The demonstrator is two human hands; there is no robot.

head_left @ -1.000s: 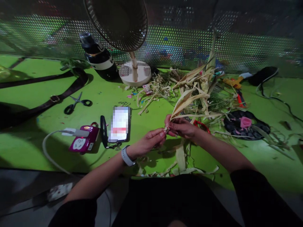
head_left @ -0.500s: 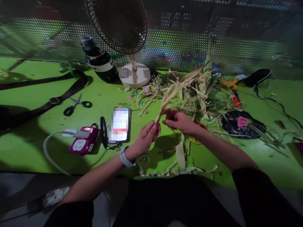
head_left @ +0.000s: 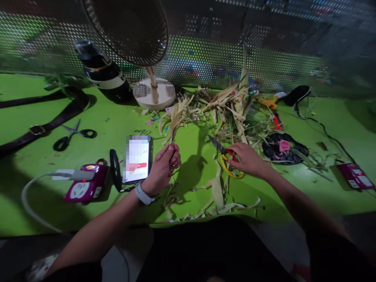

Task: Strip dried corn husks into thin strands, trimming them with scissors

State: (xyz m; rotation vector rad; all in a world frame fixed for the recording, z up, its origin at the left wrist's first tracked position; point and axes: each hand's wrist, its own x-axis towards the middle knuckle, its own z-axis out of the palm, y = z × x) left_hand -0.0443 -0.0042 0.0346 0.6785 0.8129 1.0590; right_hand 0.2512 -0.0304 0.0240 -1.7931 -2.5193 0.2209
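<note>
My left hand [head_left: 163, 166] is closed around the lower end of a bundle of dried husk strips [head_left: 176, 119], holding it upright above the green table [head_left: 190, 172]. My right hand [head_left: 246, 158] rests on the handles of the red-and-yellow scissors [head_left: 226, 154], fingers curled over them, with the blades pointing up and left. A pile of dried husks [head_left: 232, 105] lies just beyond both hands. Cut husk scraps [head_left: 217, 196] lie at the near table edge.
A phone [head_left: 136, 158] and a pink power strip [head_left: 85, 188] with a white plug lie to the left. Black scissors [head_left: 69, 135], a dark belt [head_left: 44, 125], a bottle [head_left: 102, 72] and a fan [head_left: 147, 51] stand further back. A black fabric piece [head_left: 283, 147] lies to the right.
My hands have separated. The left kept the husk bundle and moved left. The right let go of it and dropped onto the red-and-yellow scissors.
</note>
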